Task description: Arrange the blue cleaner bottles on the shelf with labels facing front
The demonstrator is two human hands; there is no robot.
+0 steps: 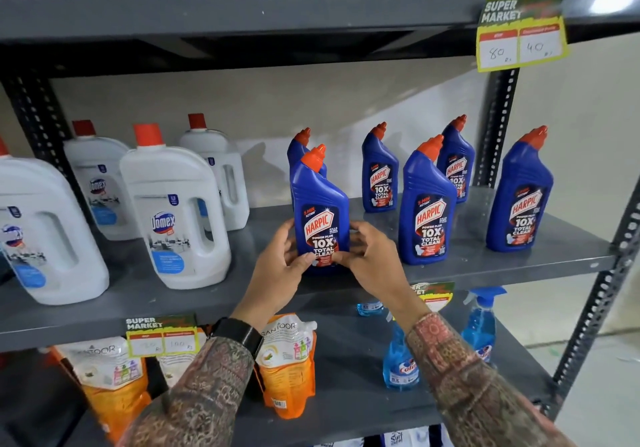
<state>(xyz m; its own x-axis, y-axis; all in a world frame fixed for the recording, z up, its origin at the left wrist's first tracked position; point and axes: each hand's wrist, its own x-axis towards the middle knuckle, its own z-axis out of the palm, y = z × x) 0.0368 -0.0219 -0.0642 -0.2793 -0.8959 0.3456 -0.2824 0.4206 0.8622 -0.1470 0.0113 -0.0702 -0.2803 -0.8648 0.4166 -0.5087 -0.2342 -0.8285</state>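
Several blue cleaner bottles with red caps stand on the grey middle shelf (460, 259). The front-left bottle (320, 204) stands upright near the shelf's front edge, label toward me. My left hand (277, 270) and my right hand (372, 256) grip its lower part from either side. Another bottle (297, 148) is mostly hidden right behind it. To the right, a front bottle (427, 204) and a far-right bottle (521, 193) show their labels. Two more stand at the back (379, 172) (457, 162), labels also facing me.
Several white jugs (173, 211) with red caps fill the left of the same shelf. The lower shelf holds orange refill pouches (289, 367) and blue spray bottles (398, 360). Price tags (521, 30) hang on shelf edges. A perforated upright post (595, 308) stands at right.
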